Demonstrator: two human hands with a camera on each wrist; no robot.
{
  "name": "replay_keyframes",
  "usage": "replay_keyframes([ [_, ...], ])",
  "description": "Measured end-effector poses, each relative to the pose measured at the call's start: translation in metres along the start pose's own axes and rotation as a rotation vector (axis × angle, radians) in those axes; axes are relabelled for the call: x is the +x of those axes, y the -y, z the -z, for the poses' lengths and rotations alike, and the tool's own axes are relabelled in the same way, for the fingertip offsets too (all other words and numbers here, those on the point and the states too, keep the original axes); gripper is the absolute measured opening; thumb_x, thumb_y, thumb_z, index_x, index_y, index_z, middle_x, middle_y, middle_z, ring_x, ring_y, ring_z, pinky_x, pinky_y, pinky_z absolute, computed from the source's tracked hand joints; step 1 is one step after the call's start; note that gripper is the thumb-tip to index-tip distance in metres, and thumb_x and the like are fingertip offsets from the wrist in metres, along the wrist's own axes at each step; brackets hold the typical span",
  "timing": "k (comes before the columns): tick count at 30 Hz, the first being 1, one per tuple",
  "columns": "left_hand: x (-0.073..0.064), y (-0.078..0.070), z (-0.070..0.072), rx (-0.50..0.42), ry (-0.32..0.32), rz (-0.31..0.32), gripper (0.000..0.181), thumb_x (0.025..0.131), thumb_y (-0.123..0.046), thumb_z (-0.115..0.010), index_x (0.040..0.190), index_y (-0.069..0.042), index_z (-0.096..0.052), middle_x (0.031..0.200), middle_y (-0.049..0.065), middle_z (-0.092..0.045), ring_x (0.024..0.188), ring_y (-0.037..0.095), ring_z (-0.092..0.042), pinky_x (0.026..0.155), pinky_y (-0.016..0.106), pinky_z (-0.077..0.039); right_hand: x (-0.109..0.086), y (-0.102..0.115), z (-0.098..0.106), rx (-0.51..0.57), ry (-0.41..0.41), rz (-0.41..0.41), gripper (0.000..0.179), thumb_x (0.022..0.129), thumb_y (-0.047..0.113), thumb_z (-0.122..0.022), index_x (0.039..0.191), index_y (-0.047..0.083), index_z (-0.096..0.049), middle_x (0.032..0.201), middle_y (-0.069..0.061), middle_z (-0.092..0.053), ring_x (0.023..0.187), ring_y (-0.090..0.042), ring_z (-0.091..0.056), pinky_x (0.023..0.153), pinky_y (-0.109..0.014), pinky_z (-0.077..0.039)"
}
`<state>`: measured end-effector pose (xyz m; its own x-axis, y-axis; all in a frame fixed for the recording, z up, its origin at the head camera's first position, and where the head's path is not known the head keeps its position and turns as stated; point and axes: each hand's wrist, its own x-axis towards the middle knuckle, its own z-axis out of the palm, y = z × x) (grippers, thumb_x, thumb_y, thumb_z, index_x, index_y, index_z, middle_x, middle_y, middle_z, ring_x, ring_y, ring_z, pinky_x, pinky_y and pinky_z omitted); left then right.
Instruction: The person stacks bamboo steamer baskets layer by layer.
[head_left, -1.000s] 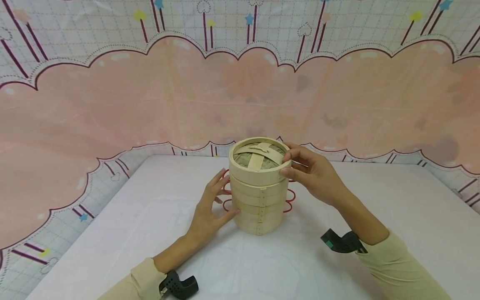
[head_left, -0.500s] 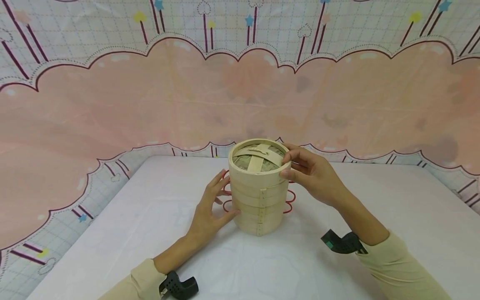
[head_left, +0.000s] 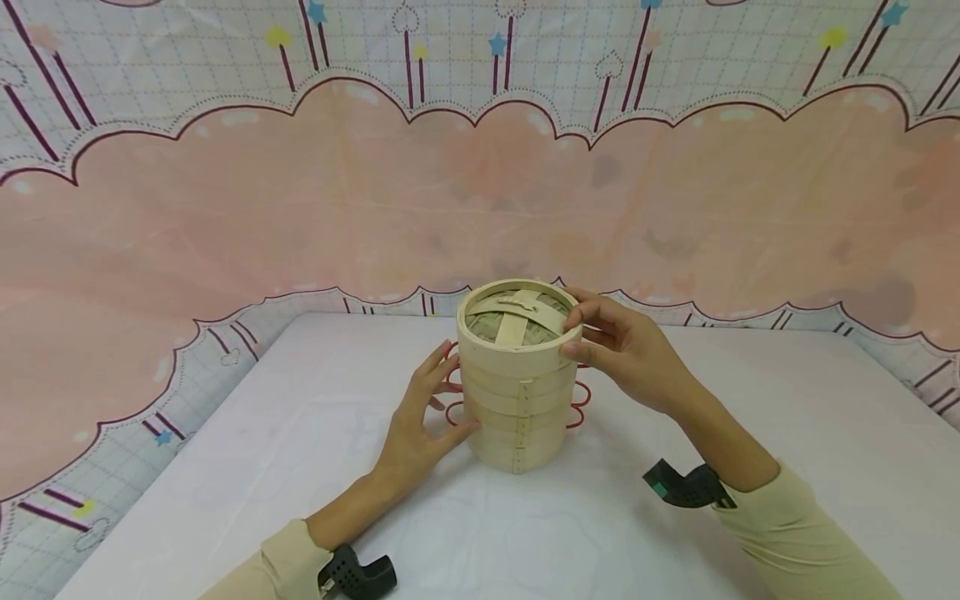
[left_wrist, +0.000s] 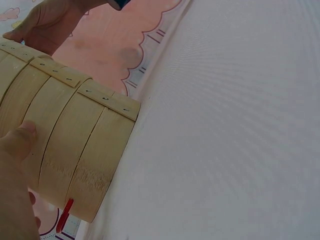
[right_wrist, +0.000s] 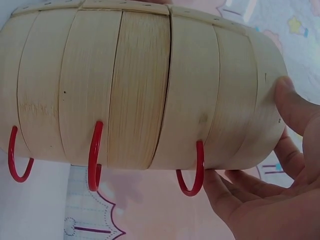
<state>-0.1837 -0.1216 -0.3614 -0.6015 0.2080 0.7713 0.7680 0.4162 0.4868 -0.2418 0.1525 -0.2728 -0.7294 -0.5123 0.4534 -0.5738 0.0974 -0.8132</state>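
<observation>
A round bamboo steamer of stacked tiers stands upright on the white table, its woven lid seated on top. Red loop handles stick out from both sides. My left hand holds the lower left side, thumb on the front and fingers toward the back. With thumb and fingers, my right hand grips the lid's rim at the right. In the left wrist view the steamer appears tilted by the camera angle, the left thumb against its wall. The right wrist view shows the right hand around the lid end.
The white tabletop extends around the steamer. Behind it hangs a backdrop cloth with pink cloud shapes and small stars. A black wrist camera is worn on the left wrist, and another camera on the right.
The lid sits slightly lower and more flush on the top tier than a second ago, with the right hand still on it. The left hand has barely moved.
</observation>
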Motion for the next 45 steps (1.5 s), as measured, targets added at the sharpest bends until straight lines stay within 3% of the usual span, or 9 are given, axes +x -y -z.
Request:
replay_keyframes([
  [16,0.0006,0.0006,-0.0001,-0.007,0.004,0.007,0.08,0.074,0.005,-0.078,0.142,-0.002,-0.037,0.151,0.016,-0.029,0.101,0.03,-0.059,0.071,0.046,-0.046,-0.0005,0.0006,0.0011,-0.034,0.007,-0.008,0.021,0.088,0.009,-0.069,0.104,0.004,-0.056,0.151,-0.009,-0.033,0.123,-0.033,-0.05,0.084,-0.031,-0.052],
  [26,0.0,0.0023,0.0007,0.001,0.003,0.0,0.082,0.074,0.005,-0.078,0.143,-0.004,-0.036,0.151,0.016,-0.029,0.101,0.029,-0.059,0.071,0.044,-0.047,0.0009,0.0021,-0.0003,-0.112,0.0,0.0,0.02,0.088,0.011,-0.07,0.103,0.007,-0.056,0.149,-0.007,-0.035,0.128,-0.028,-0.045,0.095,-0.032,-0.045],
  [35,-0.0001,0.0038,0.0002,-0.004,0.003,-0.001,0.081,0.074,0.006,-0.078,0.143,-0.003,-0.036,0.151,0.015,-0.029,0.101,0.028,-0.059,0.07,0.044,-0.047,0.0015,0.0029,0.0008,-0.141,-0.003,0.012,0.021,0.088,0.012,-0.07,0.103,0.007,-0.057,0.149,-0.006,-0.036,0.129,-0.027,-0.045,0.096,-0.032,-0.043],
  [45,-0.0025,0.0079,-0.0051,-0.015,0.009,-0.01,0.083,0.074,0.004,-0.078,0.143,-0.003,-0.034,0.152,0.015,-0.028,0.103,0.03,-0.059,0.072,0.044,-0.047,-0.0073,0.0022,0.0086,-0.177,0.042,-0.041,0.055,0.091,0.019,-0.068,0.135,0.011,-0.037,0.146,-0.009,-0.035,0.126,-0.036,-0.046,0.087,-0.04,-0.05],
])
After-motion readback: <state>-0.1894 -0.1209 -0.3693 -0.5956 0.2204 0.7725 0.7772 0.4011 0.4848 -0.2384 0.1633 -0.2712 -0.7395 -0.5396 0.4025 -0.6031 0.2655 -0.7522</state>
